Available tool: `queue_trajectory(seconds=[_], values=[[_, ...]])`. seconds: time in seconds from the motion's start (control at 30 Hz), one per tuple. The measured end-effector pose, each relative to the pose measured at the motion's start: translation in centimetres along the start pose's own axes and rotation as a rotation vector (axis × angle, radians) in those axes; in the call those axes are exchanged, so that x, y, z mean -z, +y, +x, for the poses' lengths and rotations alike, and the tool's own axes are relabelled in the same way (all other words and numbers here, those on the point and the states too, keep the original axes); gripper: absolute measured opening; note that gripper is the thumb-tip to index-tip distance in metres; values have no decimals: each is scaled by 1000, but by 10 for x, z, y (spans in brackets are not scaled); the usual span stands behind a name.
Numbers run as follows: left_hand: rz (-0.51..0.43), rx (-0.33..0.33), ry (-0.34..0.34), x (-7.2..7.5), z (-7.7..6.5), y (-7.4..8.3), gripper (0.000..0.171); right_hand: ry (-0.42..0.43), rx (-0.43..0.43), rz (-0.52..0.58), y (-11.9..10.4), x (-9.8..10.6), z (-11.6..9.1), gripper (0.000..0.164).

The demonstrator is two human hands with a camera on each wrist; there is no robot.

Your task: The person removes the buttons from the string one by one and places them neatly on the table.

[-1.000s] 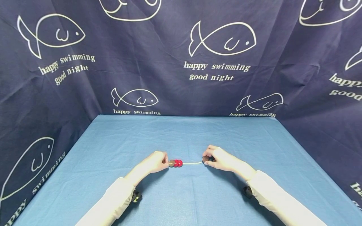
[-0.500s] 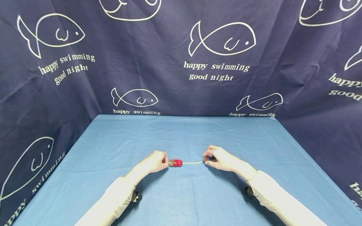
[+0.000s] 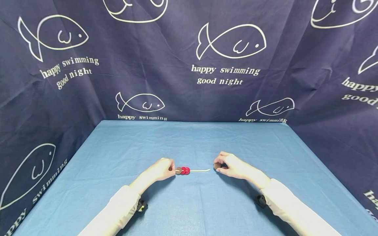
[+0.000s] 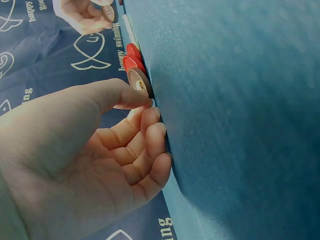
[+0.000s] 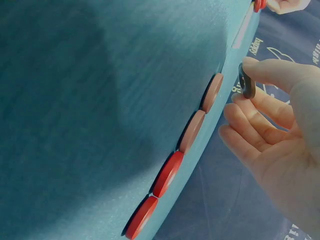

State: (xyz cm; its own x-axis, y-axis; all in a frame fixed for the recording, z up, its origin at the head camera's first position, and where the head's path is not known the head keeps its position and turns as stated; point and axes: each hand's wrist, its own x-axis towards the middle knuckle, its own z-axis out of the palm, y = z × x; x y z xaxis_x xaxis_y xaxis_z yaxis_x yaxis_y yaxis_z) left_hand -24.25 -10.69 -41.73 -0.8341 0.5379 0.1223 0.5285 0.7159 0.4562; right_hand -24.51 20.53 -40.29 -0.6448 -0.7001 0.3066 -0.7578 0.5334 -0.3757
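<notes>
A pale cord [image 3: 200,170] lies roughly straight on the blue cloth between both hands. One brown button [image 3: 178,170] and two red buttons [image 3: 185,170] sit along its left part, overlapping, with the cord through their holes. My left hand [image 3: 163,168] pinches the cord just left of the brown button; the cord's end there is hidden by thumb and fingers. To the right, my right hand [image 3: 231,165] pinches another brown button [image 3: 217,166] between thumb and fingertips. A small gap separates that button from the cord's free right end. It looks dark in the right wrist view [image 5: 246,82].
Beneath the right hand, two brownish buttons [image 5: 192,132] and two red buttons [image 5: 168,175] lie in a row on the cloth [image 5: 75,150]. Dark blue curtains [image 3: 177,65] with white fish drawings stand behind and beside the table.
My right hand has shifted slightly right with its brown button, away from the cord's free end, which the button met a second ago. The left hand stays in place.
</notes>
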Motion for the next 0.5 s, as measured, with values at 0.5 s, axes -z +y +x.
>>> queue_trajectory(seconds=[0.5], values=[[1, 1, -2, -1, 0, -2, 9, 12, -13, 2, 4, 0, -6, 12]])
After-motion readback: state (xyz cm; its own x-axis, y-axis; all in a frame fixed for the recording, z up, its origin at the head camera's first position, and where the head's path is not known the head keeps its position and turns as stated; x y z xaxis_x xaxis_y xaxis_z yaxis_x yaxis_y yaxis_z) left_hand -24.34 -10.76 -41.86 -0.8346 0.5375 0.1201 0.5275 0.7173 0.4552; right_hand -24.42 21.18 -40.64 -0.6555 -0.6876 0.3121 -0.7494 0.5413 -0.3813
